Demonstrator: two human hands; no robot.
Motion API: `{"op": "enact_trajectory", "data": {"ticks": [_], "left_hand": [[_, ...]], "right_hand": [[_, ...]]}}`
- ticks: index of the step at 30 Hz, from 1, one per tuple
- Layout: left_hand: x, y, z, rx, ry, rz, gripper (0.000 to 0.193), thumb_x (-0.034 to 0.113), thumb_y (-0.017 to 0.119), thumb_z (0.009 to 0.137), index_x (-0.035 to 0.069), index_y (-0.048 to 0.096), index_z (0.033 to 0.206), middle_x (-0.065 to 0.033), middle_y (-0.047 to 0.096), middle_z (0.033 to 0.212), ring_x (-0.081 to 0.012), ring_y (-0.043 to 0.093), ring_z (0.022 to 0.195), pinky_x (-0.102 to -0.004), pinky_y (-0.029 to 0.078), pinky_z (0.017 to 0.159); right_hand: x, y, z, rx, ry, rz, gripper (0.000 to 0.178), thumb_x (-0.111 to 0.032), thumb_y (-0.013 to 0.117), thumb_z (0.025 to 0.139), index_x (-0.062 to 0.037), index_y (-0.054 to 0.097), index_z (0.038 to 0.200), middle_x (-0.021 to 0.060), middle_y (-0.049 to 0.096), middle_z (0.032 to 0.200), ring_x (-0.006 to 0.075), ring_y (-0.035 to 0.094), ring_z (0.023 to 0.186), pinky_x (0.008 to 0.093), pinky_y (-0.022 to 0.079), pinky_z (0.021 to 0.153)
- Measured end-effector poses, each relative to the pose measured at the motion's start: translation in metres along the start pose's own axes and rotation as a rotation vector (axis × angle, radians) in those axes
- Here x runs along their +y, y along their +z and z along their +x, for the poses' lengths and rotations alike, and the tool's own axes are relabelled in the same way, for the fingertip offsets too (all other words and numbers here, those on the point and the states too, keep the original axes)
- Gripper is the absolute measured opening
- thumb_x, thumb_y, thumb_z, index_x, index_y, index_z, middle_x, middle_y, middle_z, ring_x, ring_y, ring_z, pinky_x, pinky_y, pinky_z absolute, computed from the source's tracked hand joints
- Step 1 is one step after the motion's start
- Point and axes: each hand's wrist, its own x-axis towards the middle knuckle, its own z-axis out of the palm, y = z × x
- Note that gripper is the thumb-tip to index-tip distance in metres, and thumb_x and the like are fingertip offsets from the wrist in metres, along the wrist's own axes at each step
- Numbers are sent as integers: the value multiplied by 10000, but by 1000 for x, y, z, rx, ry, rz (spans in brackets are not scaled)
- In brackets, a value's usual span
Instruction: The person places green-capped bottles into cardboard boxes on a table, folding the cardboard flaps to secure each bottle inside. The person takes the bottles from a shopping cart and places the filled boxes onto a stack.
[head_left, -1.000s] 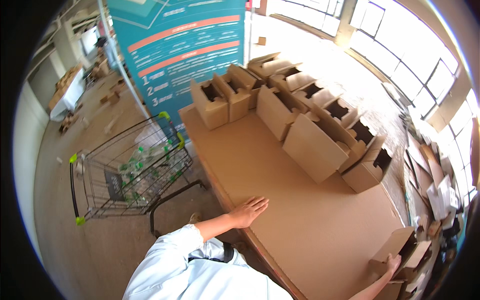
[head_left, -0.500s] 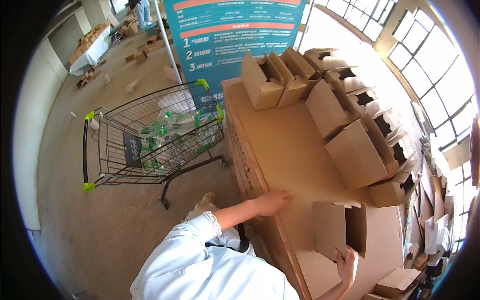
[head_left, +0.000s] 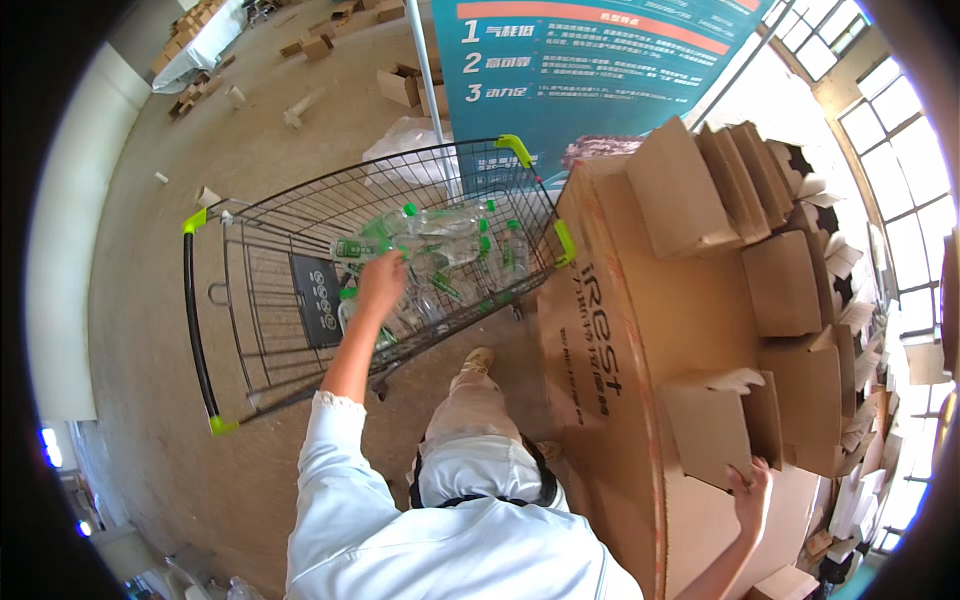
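Note:
My left hand (head_left: 383, 283) reaches into a wire shopping cart (head_left: 270, 215) at the left. Its fingers are closed at the cap end of a clear plastic bottle (head_left: 352, 248) with a green label; part of the grip is hidden behind the hand. Several similar bottles with green caps lie heaped around it. At the right, my right hand (head_left: 752, 492) is closed on the near lower edge of an open cardboard box (head_left: 706, 430). This box rests on a large brown carton (head_left: 622, 300), its opening facing right and its inside mostly hidden.
More open cardboard boxes (head_left: 795, 290) stand in rows along the carton's far and right sides. A teal printed banner (head_left: 600, 95) on metal poles rises behind the cart. Boxes (head_left: 310, 47) and white plastic sheeting (head_left: 410, 140) lie on the floor beyond.
My left hand has left the large carton's top and moved left into the cart among the bottles. The view has swung left. My right hand still holds the box.

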Motion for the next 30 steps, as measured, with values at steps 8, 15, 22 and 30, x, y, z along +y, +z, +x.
{"op": "enact_trajectory", "data": {"ticks": [8,15,22,30], "left_hand": [[-247,52,-15,-747,-693,596,824,494,854,659,-26,607,1249,-210,635,1241,-364,669,1045,-443,567,860],[-161,49,-14,-333,-846,659,1034,450,886,649,-78,362,1367,-240,657,1127,-327,698,950,-411,599,782],[-185,41,-17,-80,-679,499,1145,342,897,607,-125,244,1423,-261,660,1123,-400,660,1025,-440,543,883],[-42,-34,102,326,232,-266,775,247,833,731,-32,443,1341,-190,607,1202,-297,625,1071,-422,503,924]], "right_hand": [[-25,2,-6,107,136,-595,285,-136,778,698,54,603,818,219,553,866,439,513,943,525,405,963],[-2,4,-27,61,154,-657,332,-128,782,699,21,587,923,193,580,893,403,543,909,516,368,1087],[-52,19,-2,195,186,-544,213,-124,774,697,-19,656,840,136,621,826,356,577,910,529,317,1127],[-76,23,-1,150,381,-676,431,-334,782,745,-83,701,1087,86,664,988,273,575,1071,455,369,1072]]}}
